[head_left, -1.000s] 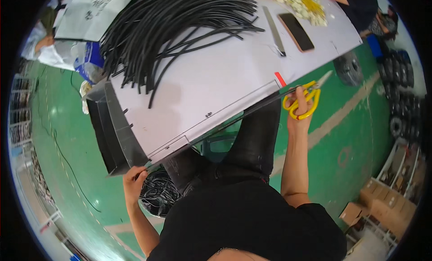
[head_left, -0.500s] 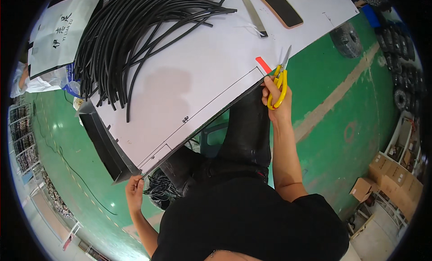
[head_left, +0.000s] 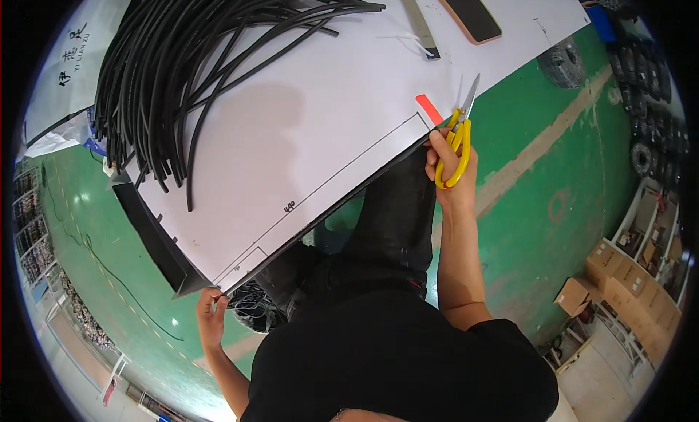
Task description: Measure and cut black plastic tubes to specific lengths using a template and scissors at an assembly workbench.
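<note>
My right hand (head_left: 453,167) grips yellow-handled scissors (head_left: 464,134) at the table's near right edge, blades pointing away and slightly apart. Its thumb and finger also pinch at the edge beside a red strip of tape (head_left: 428,109). Along the near edge a black cable (head_left: 342,205) stretches toward my left hand (head_left: 212,314). That hand is closed in a pinch at the table's near left corner, where the cable's end is too small to make out. Drawn black lines (head_left: 349,166) mark the white tabletop (head_left: 247,167) alongside.
A bundle of cut black cables (head_left: 167,80) lies at the far left by a white bag (head_left: 69,65). A steel ruler (head_left: 416,21) and a phone (head_left: 467,13) rest farther back. A black metal bracket (head_left: 156,240) juts off the left edge. Below sits a cable coil (head_left: 255,309).
The view has shifted slightly, and the tabletop things sit a little farther left. Both hands keep to their places at the edge, the scissors still in my right hand.
</note>
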Motion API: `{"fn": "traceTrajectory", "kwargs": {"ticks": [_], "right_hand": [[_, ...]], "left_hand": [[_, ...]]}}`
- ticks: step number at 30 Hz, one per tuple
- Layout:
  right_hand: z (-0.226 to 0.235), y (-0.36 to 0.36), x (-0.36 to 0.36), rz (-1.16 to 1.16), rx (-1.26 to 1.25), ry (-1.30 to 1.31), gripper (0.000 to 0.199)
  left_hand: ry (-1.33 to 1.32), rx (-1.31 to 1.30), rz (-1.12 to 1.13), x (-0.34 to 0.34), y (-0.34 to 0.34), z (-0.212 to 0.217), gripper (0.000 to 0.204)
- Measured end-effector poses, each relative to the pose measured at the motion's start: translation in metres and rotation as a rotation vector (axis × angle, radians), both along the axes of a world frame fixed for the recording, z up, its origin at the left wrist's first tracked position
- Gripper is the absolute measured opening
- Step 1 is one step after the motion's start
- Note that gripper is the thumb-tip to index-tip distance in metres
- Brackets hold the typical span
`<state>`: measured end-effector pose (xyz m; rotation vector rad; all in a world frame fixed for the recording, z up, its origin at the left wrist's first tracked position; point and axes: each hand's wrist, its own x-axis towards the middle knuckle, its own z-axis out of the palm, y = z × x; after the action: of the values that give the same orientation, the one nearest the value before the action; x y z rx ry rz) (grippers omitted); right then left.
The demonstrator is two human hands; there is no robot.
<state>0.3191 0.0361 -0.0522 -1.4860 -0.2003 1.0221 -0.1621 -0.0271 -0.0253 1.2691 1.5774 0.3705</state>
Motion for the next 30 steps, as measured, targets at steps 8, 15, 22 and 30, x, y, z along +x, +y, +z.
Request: {"fn": "traceTrajectory", "kwargs": {"ticks": [8, 15, 22, 30], "right_hand": [[-0.001, 0.001, 0.002, 0.007, -0.020, -0.019, 0.019], [-0.002, 0.001, 0.002, 0.016, -0.049, -0.019, 0.019], [-0.002, 0.001, 0.003, 0.014, -0.025, -0.032, 0.020], [-0.002, 0.001, 0.004, 0.044, -0.033, -0.042, 0.019]], "left_hand": [[-0.052, -0.038, -0.015, 0.003, 0.005, 0.008, 0.014], [-0.053, -0.039, -0.041, 0.007, 0.007, 0.013, 0.018], [-0.063, -0.022, -0.042, 0.005, 0.008, 0.014, 0.020], [-0.037, -0.006, -0.054, 0.002, 0.010, 0.012, 0.022]]}}
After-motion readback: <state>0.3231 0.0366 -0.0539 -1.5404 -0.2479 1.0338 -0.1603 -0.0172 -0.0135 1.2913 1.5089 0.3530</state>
